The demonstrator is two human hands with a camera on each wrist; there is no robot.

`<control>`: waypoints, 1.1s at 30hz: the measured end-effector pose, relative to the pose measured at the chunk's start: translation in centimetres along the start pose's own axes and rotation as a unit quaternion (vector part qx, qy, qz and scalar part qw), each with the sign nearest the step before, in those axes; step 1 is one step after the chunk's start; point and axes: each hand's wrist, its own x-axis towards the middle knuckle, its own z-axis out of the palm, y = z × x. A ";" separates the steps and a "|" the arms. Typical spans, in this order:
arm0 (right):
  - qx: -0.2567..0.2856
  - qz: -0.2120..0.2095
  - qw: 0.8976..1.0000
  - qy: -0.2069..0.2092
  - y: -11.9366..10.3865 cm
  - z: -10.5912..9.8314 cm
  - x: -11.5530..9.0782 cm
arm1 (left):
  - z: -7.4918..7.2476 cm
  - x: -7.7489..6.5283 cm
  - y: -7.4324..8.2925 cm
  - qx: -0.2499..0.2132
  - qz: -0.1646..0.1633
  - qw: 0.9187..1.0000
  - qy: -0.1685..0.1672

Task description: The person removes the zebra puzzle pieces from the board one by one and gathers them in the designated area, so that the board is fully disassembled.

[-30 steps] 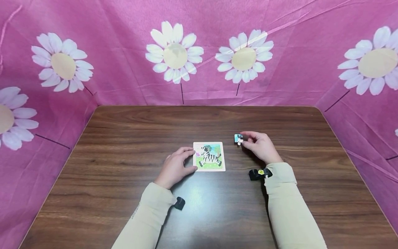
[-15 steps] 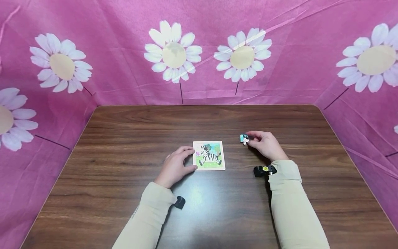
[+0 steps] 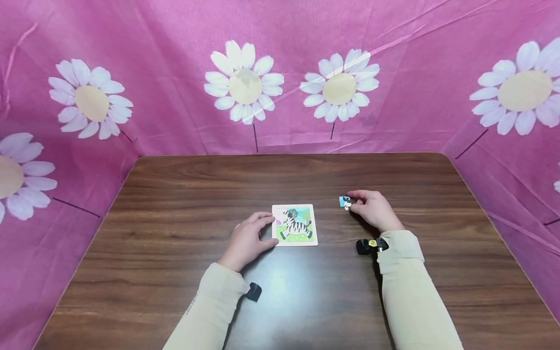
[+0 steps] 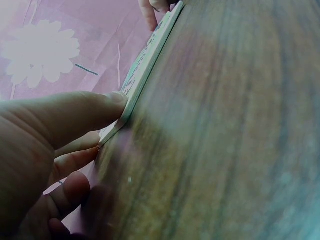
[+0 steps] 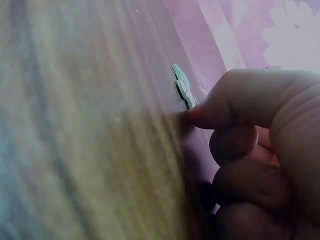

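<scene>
A square jigsaw puzzle (image 3: 296, 226) in a pale frame lies flat on the table, showing a zebra on green. At its left side is my left hand (image 3: 248, 239), its thumb and fingertips spread along the edge. In the left wrist view that thumb (image 4: 95, 110) rests fairly straight on the frame's edge. Off to the right, my right hand (image 3: 373, 209) pinches a small puzzle piece (image 3: 342, 200) with blue and black-and-white print. The right wrist view shows the piece (image 5: 182, 82) edge-on past the thumb tip, close to the tabletop; whether it touches the wood I cannot tell.
The brown wood-grain table (image 3: 175, 204) spreads out around both hands. Pink cloth with white daisies (image 3: 245, 86) rises behind its back edge and along both sides. Black cameras are strapped at the left wrist (image 3: 253, 291) and right wrist (image 3: 365, 246).
My right hand has shifted slightly right with the puzzle piece, away from the zebra puzzle. The left hand has stayed at the frame's left edge. The head view has tilted a little.
</scene>
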 end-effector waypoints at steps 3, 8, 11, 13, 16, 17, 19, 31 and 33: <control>0.011 0.001 1.000 0.014 0.0 0.0 0.0 | -0.1 0.1 0.0 0.002 0.000 1.000 -0.003; 0.043 -0.002 0.998 0.042 -0.2 0.1 -0.1 | -0.3 0.2 0.1 -0.001 0.008 1.000 0.002; 0.054 -0.006 0.997 0.046 -0.8 0.4 -0.2 | -0.3 0.2 0.1 -0.003 0.006 1.000 -0.001; 0.059 -0.014 0.997 0.050 -1.4 0.6 -0.2 | -0.3 0.1 0.1 -0.002 0.003 1.000 -0.003; 0.064 -0.027 0.996 0.049 -2.4 1.0 -0.2 | -0.3 0.1 -0.1 -0.001 0.002 1.000 -0.004; 0.064 -0.033 0.996 0.048 -2.8 1.2 -0.2 | -0.3 0.1 -0.1 0.000 0.001 1.000 -0.005; 0.060 -0.044 0.996 0.039 -3.6 1.6 -0.2 | -0.3 0.1 -0.1 0.000 -0.001 1.000 -0.005; 0.037 -0.086 0.993 -0.075 -8.5 6.4 -0.1 | -0.4 0.3 0.1 -0.001 -0.002 1.000 -0.012; 0.018 -0.086 0.992 -0.088 -9.0 6.9 -0.1 | -0.3 0.3 0.0 0.001 -0.001 1.000 -0.013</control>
